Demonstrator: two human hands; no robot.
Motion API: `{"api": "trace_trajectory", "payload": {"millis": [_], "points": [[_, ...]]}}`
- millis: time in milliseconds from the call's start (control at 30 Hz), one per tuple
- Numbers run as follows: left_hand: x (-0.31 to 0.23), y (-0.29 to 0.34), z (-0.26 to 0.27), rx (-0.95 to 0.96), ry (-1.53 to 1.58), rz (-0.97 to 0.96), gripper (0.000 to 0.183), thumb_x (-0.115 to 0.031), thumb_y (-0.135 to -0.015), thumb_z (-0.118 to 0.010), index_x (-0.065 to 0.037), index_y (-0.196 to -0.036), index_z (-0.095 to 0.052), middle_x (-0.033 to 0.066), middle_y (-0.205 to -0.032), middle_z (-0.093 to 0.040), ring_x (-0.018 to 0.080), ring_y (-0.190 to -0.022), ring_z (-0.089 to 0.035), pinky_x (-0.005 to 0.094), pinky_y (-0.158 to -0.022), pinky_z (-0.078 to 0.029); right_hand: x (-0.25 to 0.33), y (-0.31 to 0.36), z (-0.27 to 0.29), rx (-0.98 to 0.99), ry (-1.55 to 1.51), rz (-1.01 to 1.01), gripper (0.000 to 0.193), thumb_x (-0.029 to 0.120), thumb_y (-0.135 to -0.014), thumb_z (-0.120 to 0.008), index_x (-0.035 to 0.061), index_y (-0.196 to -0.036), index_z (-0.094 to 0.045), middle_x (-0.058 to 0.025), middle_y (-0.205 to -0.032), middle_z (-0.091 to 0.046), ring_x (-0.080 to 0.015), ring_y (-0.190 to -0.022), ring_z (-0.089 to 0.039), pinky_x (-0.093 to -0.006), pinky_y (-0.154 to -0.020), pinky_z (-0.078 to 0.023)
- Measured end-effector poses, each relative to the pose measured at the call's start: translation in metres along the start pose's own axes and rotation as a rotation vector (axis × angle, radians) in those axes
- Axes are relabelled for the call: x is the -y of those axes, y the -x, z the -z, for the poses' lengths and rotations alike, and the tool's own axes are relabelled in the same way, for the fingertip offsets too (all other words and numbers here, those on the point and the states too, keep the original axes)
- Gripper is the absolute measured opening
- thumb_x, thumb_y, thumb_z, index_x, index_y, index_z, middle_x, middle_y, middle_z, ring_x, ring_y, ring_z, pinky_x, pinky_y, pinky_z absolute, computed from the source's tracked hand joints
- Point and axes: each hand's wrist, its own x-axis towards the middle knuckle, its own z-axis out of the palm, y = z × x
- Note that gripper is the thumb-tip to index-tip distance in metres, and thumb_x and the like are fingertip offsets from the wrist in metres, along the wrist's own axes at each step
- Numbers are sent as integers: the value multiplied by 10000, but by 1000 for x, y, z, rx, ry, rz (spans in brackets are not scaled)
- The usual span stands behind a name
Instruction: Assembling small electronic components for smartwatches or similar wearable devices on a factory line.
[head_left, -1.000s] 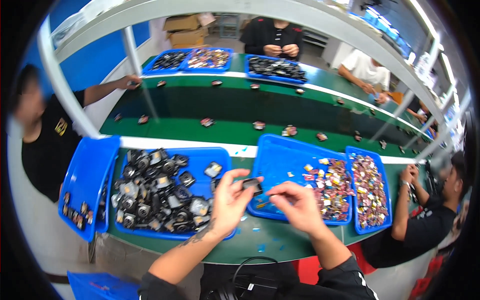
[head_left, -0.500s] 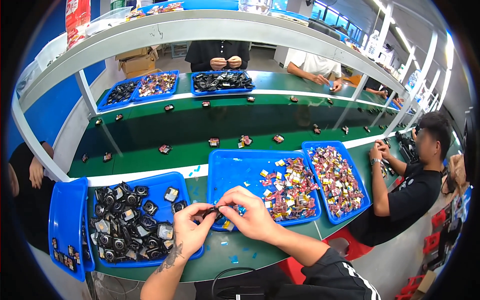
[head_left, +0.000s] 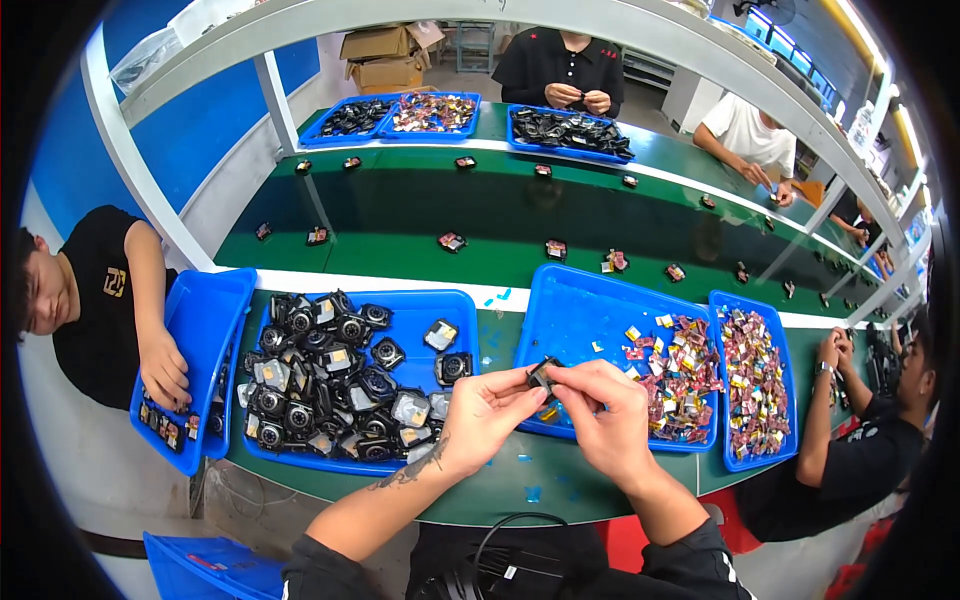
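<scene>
Between my two hands is a small black watch case (head_left: 543, 376), tilted in the fingertips. My left hand (head_left: 487, 412) pinches one side of it. My right hand (head_left: 606, 408) is closed on the other side, thumb and fingers together. Both hands are raised over the gap between two blue trays. In the left tray (head_left: 462, 305) lies a heap of black watch cases (head_left: 300, 415), with a few set apart on its right side. The middle tray (head_left: 560, 300) has small red, yellow and silver circuit parts (head_left: 680, 385) heaped on its right half.
A full blue tray (head_left: 716, 440) of similar circuit parts stands farther right. At the left, a co-worker's hand (head_left: 163, 370) reaches into a tilted blue tray (head_left: 205, 290). Assembled pieces sit spaced along the green conveyor (head_left: 390, 215). A white frame (head_left: 185, 215) and other workers surround it.
The view has swung left, shifting everything rightward in it. The co-worker at left has leaned in, with a hand now in the tilted tray. My hands still hold the watch case, now more face-on.
</scene>
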Motion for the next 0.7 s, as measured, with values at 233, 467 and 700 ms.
{"api": "trace_trajectory", "payload": {"millis": [233, 467, 700], "points": [[6, 4, -2, 104, -52, -87, 367, 23, -940, -574, 92, -1297, -527, 154, -1187, -637, 170, -1051, -629, 293, -936, -512, 4, 1, 4, -28, 93, 44, 109, -23, -774, -733, 23, -868, -698, -77, -781, -678, -135, -581, -573, -261, -506, -437], [6, 4, 2, 158, -150, -89, 387, 11, -952, -567, 56, -1332, -515, 117, -1245, -610, 143, -1112, -589, 277, -974, -484, 2, -1, 6, 2, 91, 109, 127, -21, -758, -729, 38, -864, -692, -89, -798, -679, -249, -689, -651, -325, -579, -488], [3, 7, -2, 155, -231, -109, 383, 6, -951, -570, 47, -1329, -525, 114, -1223, -626, 140, -1088, -602, 273, -946, -500, 0, 0, 8, -30, 275, 252, 140, -9, -727, -743, 81, -803, -667, -54, -740, -634, -236, -683, -585, -348, -632, -426]]}}
